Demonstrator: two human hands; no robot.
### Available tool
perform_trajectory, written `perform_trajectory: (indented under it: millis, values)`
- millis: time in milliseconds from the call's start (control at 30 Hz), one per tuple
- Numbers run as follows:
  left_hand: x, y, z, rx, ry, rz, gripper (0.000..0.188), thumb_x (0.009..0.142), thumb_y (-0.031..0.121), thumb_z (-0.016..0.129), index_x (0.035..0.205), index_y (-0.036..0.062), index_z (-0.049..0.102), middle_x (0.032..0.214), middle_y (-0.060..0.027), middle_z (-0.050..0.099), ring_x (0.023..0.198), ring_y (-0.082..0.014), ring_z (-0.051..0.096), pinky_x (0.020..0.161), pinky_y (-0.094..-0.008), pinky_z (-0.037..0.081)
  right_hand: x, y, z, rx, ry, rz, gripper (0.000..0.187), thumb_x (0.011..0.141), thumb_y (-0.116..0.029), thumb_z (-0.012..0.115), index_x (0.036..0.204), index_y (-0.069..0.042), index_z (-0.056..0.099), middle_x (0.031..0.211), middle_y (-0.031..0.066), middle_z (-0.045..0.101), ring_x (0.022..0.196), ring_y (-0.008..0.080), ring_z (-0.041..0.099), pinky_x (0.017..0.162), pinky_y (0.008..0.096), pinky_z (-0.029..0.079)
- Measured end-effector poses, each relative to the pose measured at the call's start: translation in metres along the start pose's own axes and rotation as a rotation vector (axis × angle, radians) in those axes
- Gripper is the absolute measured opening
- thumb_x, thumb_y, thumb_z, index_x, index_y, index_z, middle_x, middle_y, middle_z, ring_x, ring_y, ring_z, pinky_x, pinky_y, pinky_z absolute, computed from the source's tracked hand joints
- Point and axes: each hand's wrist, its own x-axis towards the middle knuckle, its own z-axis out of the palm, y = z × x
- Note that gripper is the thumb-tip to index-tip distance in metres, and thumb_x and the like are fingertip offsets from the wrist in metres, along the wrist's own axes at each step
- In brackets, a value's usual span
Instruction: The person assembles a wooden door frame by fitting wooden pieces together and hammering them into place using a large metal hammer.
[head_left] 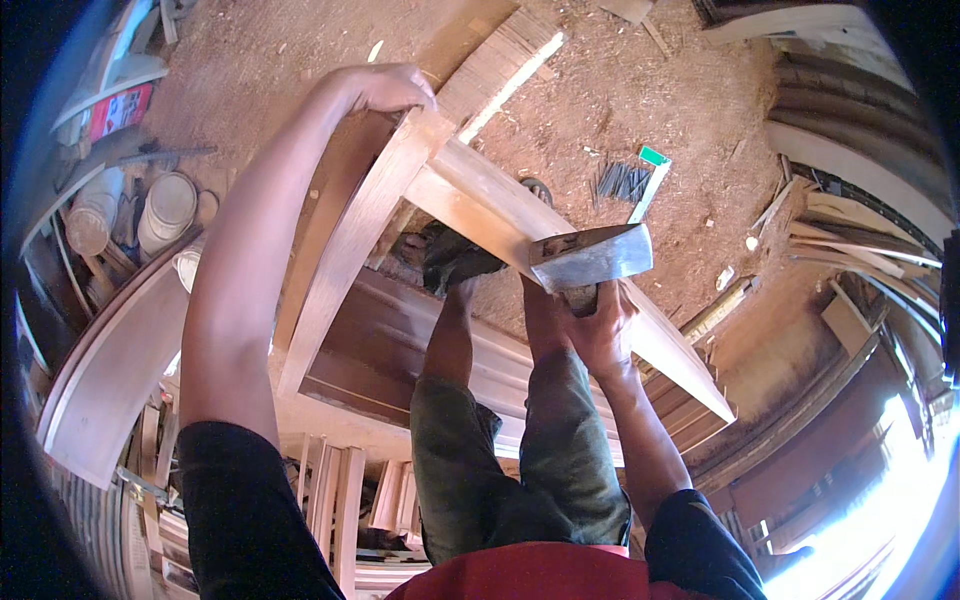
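Observation:
My left hand (385, 88) grips the top corner of a light wooden frame (350, 240), where an upright piece meets a slanting board (500, 200). My right hand (598, 325) is closed on the short handle of a hatchet (592, 256). The hatchet's broad metal head lies against the edge of the slanting board. My legs in dark green shorts stand under the frame, and one foot (452, 258) is planted on the dark wood below the board.
Sawdust covers the floor. A pile of dark nails (622, 180) with a green-tipped strip lies ahead. Several white tubs (165, 210) stand at the left. A dark brown panelled door (400, 340) lies under the frame. Stacked wooden slats (850, 240) fill the right side.

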Motion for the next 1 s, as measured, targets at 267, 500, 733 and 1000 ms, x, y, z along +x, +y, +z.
perform_trajectory:
  millis: [267,500,733,1000]
  values:
    - [-0.017,0.011,0.004,0.021,0.027,-0.053,0.025,0.089,0.020,0.069,0.107,0.0036,0.075,0.111,-0.0049,0.074,0.099,-0.0161,0.068,0.092,-0.0319,0.051,-0.004,-0.008,0.002,-0.019,-0.051,0.048,0.048,0.072,-0.018,0.086,0.110,0.000,0.061,0.093,0.0196,0.070,0.081,0.0390,0.070,0.072,0.0451,0.057]
    - [-0.067,-0.026,-0.039,-0.481,0.904,0.098,0.029,0.097,0.018,0.063,0.124,0.0071,0.065,0.113,-0.0098,0.071,0.103,-0.0198,0.066,0.089,-0.0316,0.053,-0.007,-0.004,0.011,-0.064,-0.026,-0.097,0.045,0.072,-0.016,0.084,0.109,-0.002,0.061,0.086,0.0177,0.071,0.072,0.0333,0.073,0.066,0.0406,0.059]
    - [-0.200,0.008,0.078,-0.632,1.412,0.024,0.023,0.100,0.013,0.054,0.119,0.0078,0.066,0.112,-0.0001,0.067,0.092,-0.0068,0.059,0.075,-0.0257,0.048,-0.001,-0.005,-0.001,-0.139,-0.045,-0.038,0.049,0.072,-0.017,0.082,0.112,-0.002,0.058,0.090,0.0217,0.070,0.079,0.0415,0.070,0.070,0.0468,0.057]
    - [-0.316,-0.018,0.503,-0.455,1.797,-0.989,0.060,0.092,0.021,0.073,0.139,-0.0019,0.042,0.107,-0.0097,0.051,0.096,-0.0220,0.051,0.081,-0.0364,0.045,0.000,-0.016,0.007,-0.123,-0.082,0.007,0.058,0.070,-0.023,0.083,0.116,-0.001,0.056,0.092,0.0252,0.069,0.081,0.0469,0.068,0.071,0.0522,0.055]
